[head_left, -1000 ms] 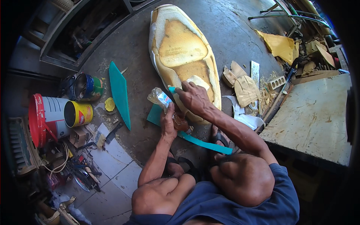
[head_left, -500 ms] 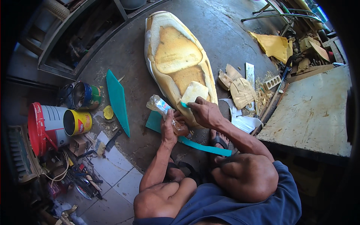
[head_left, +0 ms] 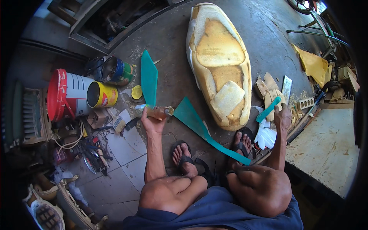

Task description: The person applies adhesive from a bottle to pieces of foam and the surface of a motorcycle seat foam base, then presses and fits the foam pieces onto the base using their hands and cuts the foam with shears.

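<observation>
Here, the left hand (head_left: 152, 123) curls firmly around a bottle (head_left: 158, 112); the right hand (head_left: 283, 116) grips a green strip (head_left: 268, 109). A yellow can (head_left: 111, 93) carries red lettering (head_left: 105, 99).

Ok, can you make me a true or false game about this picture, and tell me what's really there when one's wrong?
1. The left hand is holding a plastic bottle. True.
2. The right hand is empty. False: the right hand is holding a small teal strip.
3. The long foam seat lies on the floor. True.
4. The yellow can is to the right of the seat. False: the yellow can is to the left of it, beside the red-rimmed bucket.
5. Both feet are in dark sandals. True.
</observation>
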`<state>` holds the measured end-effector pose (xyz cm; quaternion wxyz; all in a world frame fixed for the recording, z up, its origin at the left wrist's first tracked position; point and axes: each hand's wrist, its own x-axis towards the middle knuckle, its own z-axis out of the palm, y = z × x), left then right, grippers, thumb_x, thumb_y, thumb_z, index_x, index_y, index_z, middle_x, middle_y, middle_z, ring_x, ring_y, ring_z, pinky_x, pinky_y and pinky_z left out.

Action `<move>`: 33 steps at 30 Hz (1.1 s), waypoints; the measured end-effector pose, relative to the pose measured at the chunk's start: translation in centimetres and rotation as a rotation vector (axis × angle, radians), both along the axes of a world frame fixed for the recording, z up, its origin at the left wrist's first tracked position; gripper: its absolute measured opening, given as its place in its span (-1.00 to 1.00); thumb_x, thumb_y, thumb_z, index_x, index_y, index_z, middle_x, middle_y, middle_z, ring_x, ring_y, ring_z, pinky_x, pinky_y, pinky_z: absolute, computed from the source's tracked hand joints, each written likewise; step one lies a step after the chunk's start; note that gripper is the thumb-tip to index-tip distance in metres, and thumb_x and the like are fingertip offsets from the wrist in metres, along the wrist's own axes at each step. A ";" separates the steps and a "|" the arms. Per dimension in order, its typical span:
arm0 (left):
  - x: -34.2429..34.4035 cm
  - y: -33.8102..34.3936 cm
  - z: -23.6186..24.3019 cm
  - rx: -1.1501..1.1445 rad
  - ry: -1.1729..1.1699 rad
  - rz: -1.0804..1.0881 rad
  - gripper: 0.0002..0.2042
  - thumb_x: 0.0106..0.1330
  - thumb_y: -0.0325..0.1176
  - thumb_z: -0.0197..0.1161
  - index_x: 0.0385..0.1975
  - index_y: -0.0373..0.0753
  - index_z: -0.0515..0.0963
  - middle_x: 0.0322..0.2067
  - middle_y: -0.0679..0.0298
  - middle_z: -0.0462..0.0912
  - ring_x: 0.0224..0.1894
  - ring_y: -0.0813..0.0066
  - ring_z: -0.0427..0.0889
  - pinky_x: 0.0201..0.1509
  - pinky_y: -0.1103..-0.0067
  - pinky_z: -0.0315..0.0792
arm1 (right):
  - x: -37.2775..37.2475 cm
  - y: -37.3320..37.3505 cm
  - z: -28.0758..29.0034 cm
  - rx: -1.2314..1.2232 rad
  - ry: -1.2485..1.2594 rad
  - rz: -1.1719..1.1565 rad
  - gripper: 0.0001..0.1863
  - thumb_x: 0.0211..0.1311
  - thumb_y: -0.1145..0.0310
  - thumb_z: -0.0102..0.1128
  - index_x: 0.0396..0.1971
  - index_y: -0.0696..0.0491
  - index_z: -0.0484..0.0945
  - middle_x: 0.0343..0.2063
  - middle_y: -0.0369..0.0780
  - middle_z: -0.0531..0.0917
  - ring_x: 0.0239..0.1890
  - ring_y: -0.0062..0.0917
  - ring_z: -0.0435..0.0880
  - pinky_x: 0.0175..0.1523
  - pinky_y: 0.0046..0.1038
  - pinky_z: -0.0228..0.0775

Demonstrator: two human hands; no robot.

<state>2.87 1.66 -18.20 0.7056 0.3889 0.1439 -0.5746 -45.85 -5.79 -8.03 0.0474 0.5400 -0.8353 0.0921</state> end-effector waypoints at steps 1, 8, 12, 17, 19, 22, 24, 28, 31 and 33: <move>0.8 0.5 0.0 0.083 -0.051 0.103 -0.49 0.41 -0.01 0.13 0.10 -0.35 0.36 -0.01 0.00 0.56 0.03 0.04 0.60 0.21 0.04 0.46 | 0.5 0.3 0.0 -0.101 0.038 0.014 -0.59 0.02 0.21 0.45 -0.13 0.07 0.66 -0.28 0.03 0.69 -0.18 -0.04 0.68 -0.08 -0.10 0.51; 7.9 7.6 -0.8 0.240 -0.161 0.522 -0.44 0.39 0.02 0.21 0.19 -0.25 0.27 0.09 -0.02 0.46 0.13 -0.03 0.54 0.17 -0.05 0.52 | 0.7 -2.1 -3.5 0.050 -0.524 0.202 -0.49 0.30 0.04 0.26 -0.10 0.26 0.60 -0.31 0.13 0.68 -0.25 -0.02 0.65 -0.10 -0.13 0.47; 7.9 8.2 -1.9 0.382 -0.082 0.551 -0.59 0.40 -0.20 0.25 0.02 -0.38 0.32 -0.03 0.04 0.46 0.08 0.00 0.57 0.22 0.00 0.53 | 1.2 -2.7 -4.3 0.077 -0.426 0.194 -0.51 0.23 0.02 0.34 -0.16 0.21 0.64 -0.31 0.14 0.67 -0.26 0.03 0.64 -0.09 -0.06 0.43; 5.9 6.9 -3.8 0.300 -0.123 0.397 -0.65 0.40 -0.26 0.24 -0.06 -0.40 0.34 -0.09 0.09 0.45 0.03 0.05 0.59 0.22 0.04 0.54 | 2.7 -2.7 -4.1 -0.062 -0.520 0.268 -0.62 0.24 0.10 0.36 -0.40 0.17 0.58 -0.47 -0.10 0.66 -0.45 -0.28 0.62 -0.25 -0.28 0.46; 3.6 6.0 -3.5 0.324 -0.094 0.332 -0.78 0.42 -0.33 0.18 -0.15 -0.34 0.38 -0.15 0.15 0.47 -0.10 0.20 0.63 0.17 0.11 0.59 | 3.1 -2.5 -3.4 0.033 -0.498 0.205 -0.59 0.21 0.13 0.39 -0.46 0.22 0.54 -0.49 -0.10 0.59 -0.45 -0.33 0.56 -0.26 -0.31 0.40; -1.4 5.4 -2.8 0.289 -0.306 0.045 -0.84 0.40 -0.34 0.21 -0.17 -0.26 0.47 -0.28 0.24 0.54 -0.17 0.33 0.63 -0.11 0.43 0.59 | 4.1 -2.8 -3.3 -0.088 -0.541 0.388 -0.70 0.26 0.22 0.32 -0.35 0.21 0.61 -0.44 -0.08 0.60 -0.41 -0.31 0.60 -0.22 -0.33 0.42; -5.3 4.1 -1.5 0.227 -0.349 -0.162 -0.84 0.41 -0.33 0.20 -0.13 -0.24 0.47 -0.27 0.25 0.55 -0.19 0.35 0.63 -0.10 0.44 0.58 | 4.2 -3.3 -3.7 -0.108 -0.593 0.425 -0.68 0.29 0.23 0.30 -0.16 0.19 0.63 -0.34 -0.08 0.64 -0.34 -0.28 0.66 -0.13 -0.33 0.48; -10.9 2.2 0.2 0.120 -0.480 -0.573 -0.79 0.45 -0.25 0.17 -0.06 -0.21 0.47 -0.27 0.28 0.59 -0.24 0.50 0.62 -0.18 0.57 0.54 | 5.2 -3.8 -4.0 0.037 -0.667 0.415 -0.51 0.34 0.14 0.24 0.12 0.17 0.57 -0.11 0.02 0.66 -0.09 -0.20 0.69 0.05 -0.28 0.50; -14.1 1.0 1.1 0.088 -0.553 -0.740 -0.75 0.46 -0.22 0.17 -0.04 -0.24 0.47 -0.25 0.28 0.60 -0.23 0.54 0.61 -0.17 0.59 0.52 | 5.7 -3.1 -4.6 0.087 -0.485 0.514 -0.49 0.37 0.08 0.22 0.15 0.12 0.57 0.03 -0.04 0.60 0.01 -0.24 0.61 0.14 -0.30 0.43; -15.3 0.5 1.4 0.071 -0.595 -0.829 -0.73 0.46 -0.21 0.17 -0.03 -0.26 0.46 -0.24 0.28 0.60 -0.23 0.55 0.60 -0.17 0.60 0.52 | 7.0 -2.1 -4.3 0.124 -0.434 0.548 -0.48 0.33 0.02 0.24 0.10 0.11 0.60 0.05 0.00 0.58 0.12 -0.12 0.51 0.25 -0.22 0.32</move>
